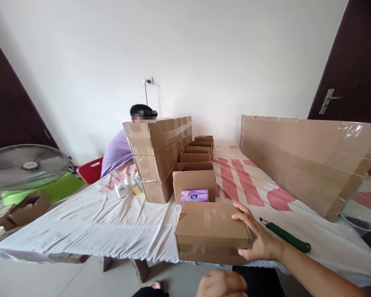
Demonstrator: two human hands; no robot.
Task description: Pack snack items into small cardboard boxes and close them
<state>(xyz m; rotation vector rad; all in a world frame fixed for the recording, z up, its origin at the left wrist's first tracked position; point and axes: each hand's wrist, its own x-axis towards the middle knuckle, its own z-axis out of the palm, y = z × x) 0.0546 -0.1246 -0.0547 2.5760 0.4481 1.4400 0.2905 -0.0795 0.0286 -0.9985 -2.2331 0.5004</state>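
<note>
A small closed cardboard box (208, 231) sits at the near edge of the table (95, 222), taped along its front. My right hand (256, 237) grips its right end, fingers wrapped over the top and side. My left hand (221, 284) hangs below the table edge at the bottom of the view as a loose fist; what it holds, if anything, is hidden. Just behind the box lies a purple tissue pack (194, 195) in front of an open carton (194, 181).
A row of several open cartons (198, 152) runs back beside three stacked long taped boxes (157, 156). A large cardboard sheet (303, 156) stands on the right. A green-handled knife (286, 236) lies right of my hand. A person in purple (117, 150) sits behind; a fan (24, 167) stands left.
</note>
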